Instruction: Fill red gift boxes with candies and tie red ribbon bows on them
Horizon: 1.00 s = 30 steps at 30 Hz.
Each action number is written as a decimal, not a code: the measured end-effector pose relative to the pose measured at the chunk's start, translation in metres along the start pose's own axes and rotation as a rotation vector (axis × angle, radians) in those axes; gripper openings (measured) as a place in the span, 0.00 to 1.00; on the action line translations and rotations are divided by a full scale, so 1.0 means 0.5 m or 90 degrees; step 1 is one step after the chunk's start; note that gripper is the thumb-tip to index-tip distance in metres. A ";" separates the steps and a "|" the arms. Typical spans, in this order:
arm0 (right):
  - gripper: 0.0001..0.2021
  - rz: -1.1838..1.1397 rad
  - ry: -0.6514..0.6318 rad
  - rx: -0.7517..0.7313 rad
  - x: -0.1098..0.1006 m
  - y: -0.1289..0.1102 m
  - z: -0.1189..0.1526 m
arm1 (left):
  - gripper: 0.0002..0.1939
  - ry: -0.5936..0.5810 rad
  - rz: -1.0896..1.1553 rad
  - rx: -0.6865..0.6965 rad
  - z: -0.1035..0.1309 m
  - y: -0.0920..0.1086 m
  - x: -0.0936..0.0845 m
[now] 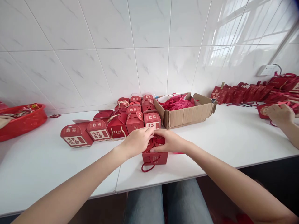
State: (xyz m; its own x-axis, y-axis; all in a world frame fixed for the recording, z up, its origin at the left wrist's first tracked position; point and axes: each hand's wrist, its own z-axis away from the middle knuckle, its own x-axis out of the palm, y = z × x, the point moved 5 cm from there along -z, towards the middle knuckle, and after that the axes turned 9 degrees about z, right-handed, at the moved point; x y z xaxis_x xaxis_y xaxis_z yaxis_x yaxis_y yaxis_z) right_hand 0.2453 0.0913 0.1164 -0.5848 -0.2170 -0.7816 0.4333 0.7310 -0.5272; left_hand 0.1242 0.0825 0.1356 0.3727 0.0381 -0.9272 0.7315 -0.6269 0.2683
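Note:
A small red gift box [155,158] stands upright near the front edge of the white table, a dark red cord handle [148,168] drooping down its front. Both of my hands are at its top. My left hand [138,141] has its fingers bent together at the upper left flap; the fingertips are partly hidden. My right hand [172,141] wraps the upper right side, thumb across the front and fingers over the top flaps. Just behind the hands stand several finished-looking red boxes [98,130] with white labels, some with rope handles.
Behind and to the right sits an open cardboard box [187,117] of crimson ribbons [175,102]. A red plastic basin [25,123] holds wrapped items at the left. Another person's hand [281,114] works at the far right beside piled red boxes [243,93]. A tiled wall backs the table.

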 end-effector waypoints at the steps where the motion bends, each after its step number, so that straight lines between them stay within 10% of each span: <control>1: 0.25 0.001 0.003 -0.004 0.001 0.001 0.002 | 0.08 0.006 0.013 -0.006 0.002 -0.001 0.002; 30: 0.32 0.017 0.038 0.022 0.012 0.021 0.021 | 0.06 0.088 0.171 -0.039 0.048 -0.026 0.017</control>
State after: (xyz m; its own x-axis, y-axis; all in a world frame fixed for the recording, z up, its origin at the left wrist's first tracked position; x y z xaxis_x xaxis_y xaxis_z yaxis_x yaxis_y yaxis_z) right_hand 0.2534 0.0910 0.1024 -0.6114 -0.1579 -0.7754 0.4728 0.7129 -0.5179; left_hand 0.1042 0.0726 0.1181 0.6288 -0.0140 -0.7774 0.6279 -0.5806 0.5184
